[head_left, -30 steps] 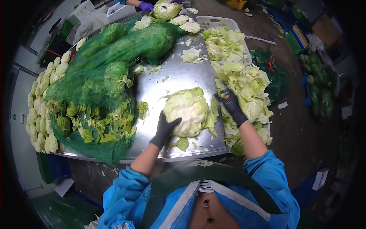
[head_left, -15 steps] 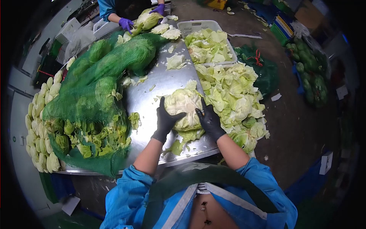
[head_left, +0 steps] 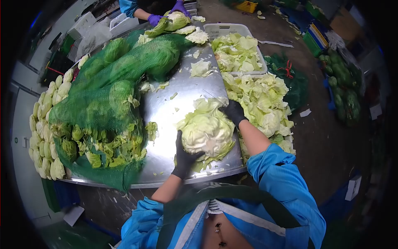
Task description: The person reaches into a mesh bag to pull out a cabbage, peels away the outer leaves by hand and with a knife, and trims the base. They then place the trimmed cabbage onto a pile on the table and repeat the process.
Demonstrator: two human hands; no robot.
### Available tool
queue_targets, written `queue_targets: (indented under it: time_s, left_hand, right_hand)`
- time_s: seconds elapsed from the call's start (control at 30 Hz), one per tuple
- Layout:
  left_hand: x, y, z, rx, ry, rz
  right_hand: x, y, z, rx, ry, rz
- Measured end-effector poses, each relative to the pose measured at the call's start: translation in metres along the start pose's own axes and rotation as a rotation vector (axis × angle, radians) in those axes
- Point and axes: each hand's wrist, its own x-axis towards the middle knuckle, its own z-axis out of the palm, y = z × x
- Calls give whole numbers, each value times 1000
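One cabbage head is resting on the metal table, directly in front of the wearer, its pale stem end facing upward and towards the near side. Left hand, black-gloved, is grasping the head from its left and near-left side, fingers lying along the flank and thumb pressing near the lower edge. Right hand, also black-gloved, is curling its fingers at the far-right outer leaves; whether it is pinching a leaf or only touching one, cannot tell. Change noted: the right hand is now sitting farther out along the head than in the preceding view, where both hands were cupping opposite sides, and the stem end is now showing nearer the wearer. Judged consequence: the left hand is providing most of the steadying, while the right is having freer access to the outer leaves. A heap of loose leaves is lying just beside the table's right edge, and a white basket is holding more leaves beyond it. Green netting is covering cabbages on the left, with pale trimmed heads standing stacked outside it. At the far end, a co-worker's purple-gloved hands are handling another cabbage.
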Motion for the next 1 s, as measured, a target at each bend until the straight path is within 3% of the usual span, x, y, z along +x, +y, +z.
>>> queue_targets:
  time_s: [0.03, 0.1, 0.13, 0.2, 0.23, 0.27, 0.37, 0.4, 0.43, 0.5, 0.53, 0.57, 0.63, 0.67, 0.77, 0.83, 0.87, 0.9, 0.93, 0.97, 1.0]
  left_hand:
    - [-9, 0, -1, -42, -14, -25]
    - [-26, 3, -10, -58, -22, -58]
    - [-26, 5, -21, 34, -23, 41]
    - [-10, 25, -30, 110, 55, 249]
    - [6, 36, -29, 107, 58, 235]
    - [30, 45, -26, 180, -23, 272]
    - [85, 63, -28, 559, -280, 391]
    - [92, 65, -38, 509, -415, 355]
    - [96, 69, -46, 556, -520, 438]
    - [98, 64, -56, 153, -487, 249]
    - [101, 66, -52, 221, -405, 438]
    - [102, 63, -48, 223, -413, 428]
    - [105, 51, -42, 502, -368, 388]
    - [117, 47, -38, 699, -461, 122]
    - [132, -22, -49, 969, -620, 142]
    - [132, -18, -64, 955, -483, 29]
    - [130, -15, -67, 947, -196, 176]
    - [125, 31, -66, 784, -47, 333]
    - [110, 65, -66, 459, -140, 441]
    - [88, 85, -66, 241, -458, 342]
    - [70, 113, -63, 364, -830, 351]
  right_hand:
    - [2, 1, 2, 10, 73, -90]
    - [-10, -6, -6, 251, 149, -59]
    - [-42, -24, -32, 492, 167, -147]
    - [-65, -7, -31, 547, -182, -240]
    - [-82, -2, -25, 486, -401, -236]
    - [-97, -2, -17, 489, -417, -213]
    - [-112, -10, -13, 648, -367, -182]
    - [-120, -7, -15, 624, -310, -257]
    - [-128, -8, -15, 607, -245, -331]
    - [-149, -9, -11, 719, -215, -361]
    - [-157, -9, -11, 685, -180, -389]
    - [-165, -10, -11, 649, -148, -414]
    - [-177, -8, -7, 622, -116, -430]
    - [-179, -8, -8, 589, -73, -463]
    - [-195, -4, -8, 452, 19, -504]
    - [-205, 6, -4, 469, 14, -473]
    - [-210, 12, -1, 504, 15, -483]
    - [-210, 16, -2, 537, 21, -492]
    - [-210, 14, -11, 525, -41, -499]
    - [-208, 17, -12, 526, -36, -485]
    - [-204, 20, -14, 842, -113, -194]
